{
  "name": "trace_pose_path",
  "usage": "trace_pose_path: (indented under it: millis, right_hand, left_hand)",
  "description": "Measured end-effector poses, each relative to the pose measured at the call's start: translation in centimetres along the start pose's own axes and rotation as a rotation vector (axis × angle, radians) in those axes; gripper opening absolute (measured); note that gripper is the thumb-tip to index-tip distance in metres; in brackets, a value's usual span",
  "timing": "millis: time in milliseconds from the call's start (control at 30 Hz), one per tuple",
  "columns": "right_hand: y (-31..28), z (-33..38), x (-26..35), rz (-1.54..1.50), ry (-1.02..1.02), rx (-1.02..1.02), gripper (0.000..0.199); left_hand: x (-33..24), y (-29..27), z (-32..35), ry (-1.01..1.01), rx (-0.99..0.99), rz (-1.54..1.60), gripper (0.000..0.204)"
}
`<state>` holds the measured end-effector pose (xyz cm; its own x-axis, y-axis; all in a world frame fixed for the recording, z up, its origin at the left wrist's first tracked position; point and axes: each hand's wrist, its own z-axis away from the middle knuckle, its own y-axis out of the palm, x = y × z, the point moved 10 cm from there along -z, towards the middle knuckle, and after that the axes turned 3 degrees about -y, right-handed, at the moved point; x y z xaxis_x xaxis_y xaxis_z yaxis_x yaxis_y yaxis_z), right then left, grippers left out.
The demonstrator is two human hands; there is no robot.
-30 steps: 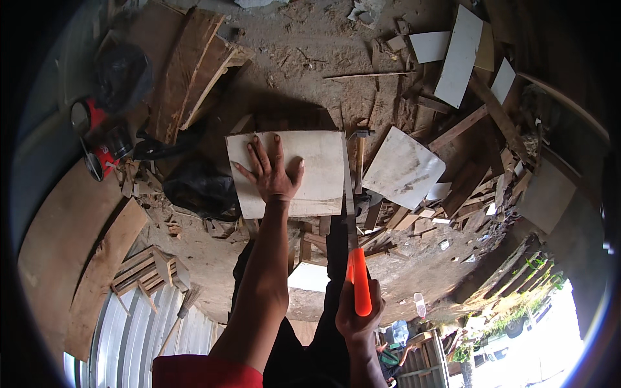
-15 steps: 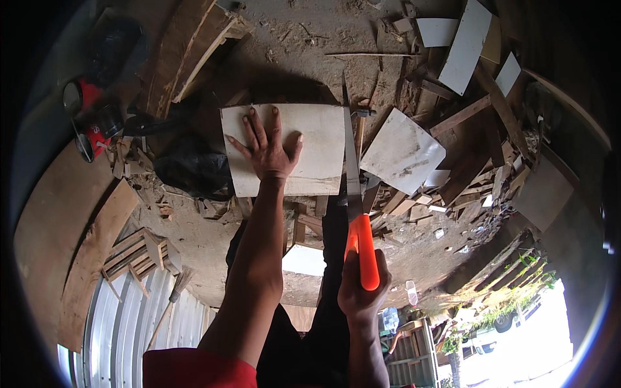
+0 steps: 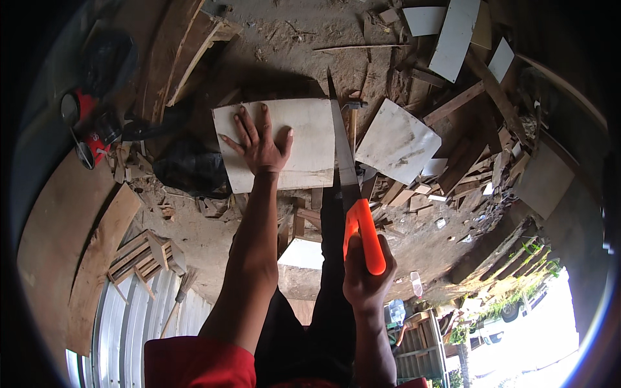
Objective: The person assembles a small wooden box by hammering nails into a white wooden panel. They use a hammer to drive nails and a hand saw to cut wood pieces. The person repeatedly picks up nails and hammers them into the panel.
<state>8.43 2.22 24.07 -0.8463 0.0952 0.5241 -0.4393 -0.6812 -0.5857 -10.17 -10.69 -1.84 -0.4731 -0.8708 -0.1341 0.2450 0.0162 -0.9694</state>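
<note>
My left hand (image 3: pixel 261 150) lies flat on a whitish board (image 3: pixel 304 142), its fingers spread toward the board's far edge. The orange grip of a handsaw (image 3: pixel 366 236) is wrapped in my right hand (image 3: pixel 367 275). The saw's long blade points away from me, slanting a little left, and runs along the board's right edge. Whether its teeth touch the board, I cannot tell. Under the board the support is mostly hidden.
Right of the saw lie a hammer (image 3: pixel 354 107) and a stained white panel (image 3: pixel 399 145). Wood scraps (image 3: pixel 475 174) litter the right side. A black plastic bag (image 3: pixel 191 168) sits left of the board. A small wooden crate (image 3: pixel 145 258) stands at lower left.
The saw handle has moved slightly away from me with my right hand, and the saw leans more to the left. My left hand stays flat on the board while the view shifts a little.
</note>
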Motion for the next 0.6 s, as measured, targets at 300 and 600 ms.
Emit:
trace_pose_path:
  millis: [300,600]
  right_hand:
    - [0.8,2.7,3.2,-0.047,-0.049,-0.001,0.011]
    - [-0.1,3.6,1.1,0.028,-0.038,-0.004,0.013]
  left_hand:
    - [0.2,0.5,-0.7,-0.011,-0.007,0.015,0.089]
    - [0.3,0.4,-0.1,-0.03,0.024,0.018,0.089]
